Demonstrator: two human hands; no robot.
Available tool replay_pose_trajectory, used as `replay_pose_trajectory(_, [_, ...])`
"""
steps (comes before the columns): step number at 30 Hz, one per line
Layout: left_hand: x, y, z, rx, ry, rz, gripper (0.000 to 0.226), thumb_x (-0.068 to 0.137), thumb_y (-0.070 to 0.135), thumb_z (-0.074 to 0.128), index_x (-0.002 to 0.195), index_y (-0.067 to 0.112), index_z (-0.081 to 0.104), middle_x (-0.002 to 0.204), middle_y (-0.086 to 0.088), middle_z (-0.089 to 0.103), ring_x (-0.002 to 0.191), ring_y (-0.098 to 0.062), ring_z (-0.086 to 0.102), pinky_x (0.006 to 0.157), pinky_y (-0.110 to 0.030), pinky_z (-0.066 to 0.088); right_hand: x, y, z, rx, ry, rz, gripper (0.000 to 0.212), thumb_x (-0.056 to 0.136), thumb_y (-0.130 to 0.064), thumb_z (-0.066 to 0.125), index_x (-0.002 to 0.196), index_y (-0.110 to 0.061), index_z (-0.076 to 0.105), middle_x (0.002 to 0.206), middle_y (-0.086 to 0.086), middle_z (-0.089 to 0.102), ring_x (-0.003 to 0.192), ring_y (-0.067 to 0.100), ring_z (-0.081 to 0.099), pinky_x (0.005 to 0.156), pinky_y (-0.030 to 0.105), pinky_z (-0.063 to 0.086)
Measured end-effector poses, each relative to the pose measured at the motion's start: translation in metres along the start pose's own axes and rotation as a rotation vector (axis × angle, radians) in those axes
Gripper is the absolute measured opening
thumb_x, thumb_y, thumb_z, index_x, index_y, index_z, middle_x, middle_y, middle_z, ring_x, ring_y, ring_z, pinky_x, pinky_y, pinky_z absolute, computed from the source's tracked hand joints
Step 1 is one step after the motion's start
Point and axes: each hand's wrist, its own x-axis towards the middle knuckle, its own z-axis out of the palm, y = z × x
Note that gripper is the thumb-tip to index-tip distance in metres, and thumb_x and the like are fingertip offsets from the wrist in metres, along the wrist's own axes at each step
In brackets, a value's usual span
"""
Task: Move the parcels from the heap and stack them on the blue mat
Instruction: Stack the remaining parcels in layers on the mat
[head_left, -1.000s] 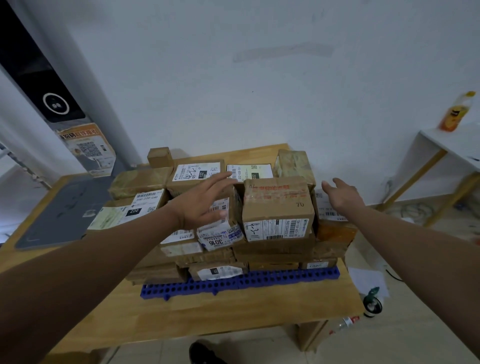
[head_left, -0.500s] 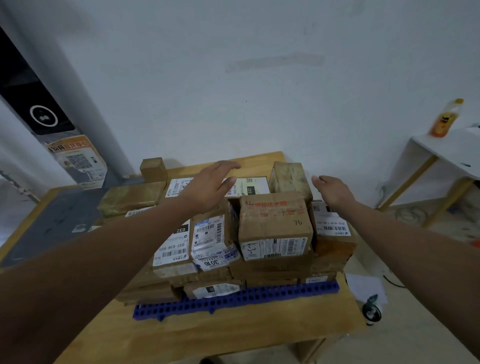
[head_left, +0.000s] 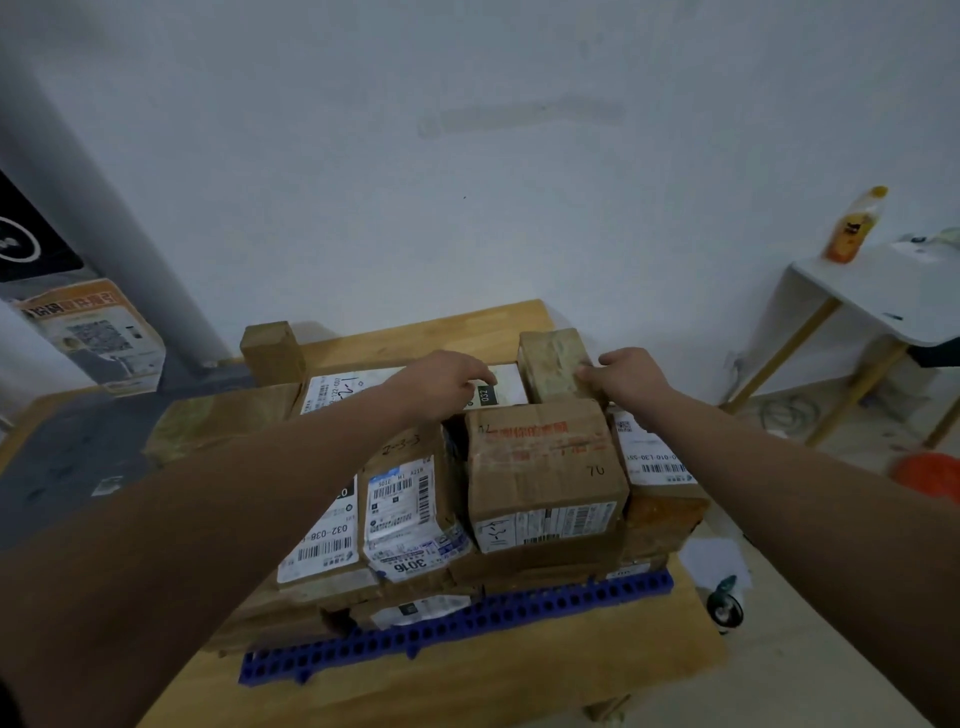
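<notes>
Parcels (head_left: 405, 509) lie stacked several layers deep on the blue mat (head_left: 519, 608), which sits on the wooden counter (head_left: 415, 691). No separate heap is in view, so the stacking looks well along. At the front of the top layer sits a brown box (head_left: 540, 462) with red print.

Half a second ago both hands were spread flat on either side of this box. They have now reached past it and their fingers have bent. The left grip (head_left: 441, 384) curls down over a flat labelled parcel (head_left: 343, 387) behind the box. The right grip (head_left: 631, 376) presses its fingertips against the side of a small taped parcel (head_left: 553, 361) at the back. The thumbs are hidden, so I cannot tell whether either grip has clamped on anything. This looks like straightening the back row, not fetching a new parcel.
</notes>
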Motion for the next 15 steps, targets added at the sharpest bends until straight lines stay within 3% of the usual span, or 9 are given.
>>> replay_pose_trajectory(3, [0.006,0.002,-0.001,0.015,-0.019,0.012,0.040,0.098,0.009,0.043,0.133,0.023,0.057,0.148,-0.002,0.046,0.136,-0.019,0.041,0.103,-0.030,0.034,-0.001,-0.003,0.005,0.014,0.031,-0.005,0.060,0.086,-0.022,0.069,0.124,0.018,0.047,0.125,0.037,0.052,0.112,0.049,0.055,0.094,0.063,0.045])
replay_pose_trajectory(5, [0.010,0.004,0.001,0.031,-0.034,0.015,0.041,0.098,0.012,0.045,0.137,0.023,0.054,0.151,-0.001,0.042,0.138,-0.020,0.038,0.105,-0.030,0.032,-0.001,-0.002,0.007,0.017,0.051,0.000,0.052,0.086,-0.026,0.069,0.116,0.015,0.056,0.108,0.033,0.063,0.089,0.042,0.066,0.083,0.046,0.055])
replay_pose_trajectory(6, [0.013,0.004,0.002,0.036,-0.045,0.017,0.041,0.098,0.014,0.047,0.138,0.023,0.052,0.152,-0.002,0.041,0.138,-0.020,0.037,0.107,-0.031,0.031,-0.001,-0.003,0.009,0.009,0.056,0.002,0.048,0.085,-0.028,0.069,0.109,0.012,0.061,0.098,0.032,0.066,0.074,0.033,0.064,0.071,0.036,0.052])
replay_pose_trajectory(8, [0.016,0.004,0.005,0.055,-0.068,0.023,0.041,0.098,0.016,0.049,0.139,0.023,0.051,0.152,-0.002,0.041,0.138,-0.021,0.038,0.110,-0.034,0.031,-0.001,-0.003,0.011,0.001,0.074,0.002,0.044,0.085,-0.032,0.067,0.099,0.010,0.065,0.091,0.031,0.066,0.064,0.023,0.053,0.061,0.031,0.042])
replay_pose_trajectory(11, [0.019,0.003,0.009,0.122,-0.095,0.043,0.039,0.098,0.018,0.052,0.137,0.024,0.054,0.147,-0.001,0.047,0.132,-0.021,0.045,0.106,-0.041,0.039,-0.002,-0.004,0.011,-0.037,0.132,-0.002,0.040,0.089,-0.034,0.063,0.092,0.005,0.070,0.079,0.025,0.066,0.066,0.026,0.058,0.062,0.032,0.045])
replay_pose_trajectory(15, [0.021,-0.001,0.013,0.146,-0.086,0.054,0.037,0.098,0.020,0.053,0.135,0.025,0.056,0.145,0.001,0.049,0.130,-0.021,0.046,0.103,-0.044,0.041,-0.005,-0.007,0.011,-0.071,0.196,-0.050,0.034,0.092,-0.037,0.061,0.113,-0.012,0.071,0.109,0.010,0.071,0.098,0.027,0.065,0.087,0.036,0.052])
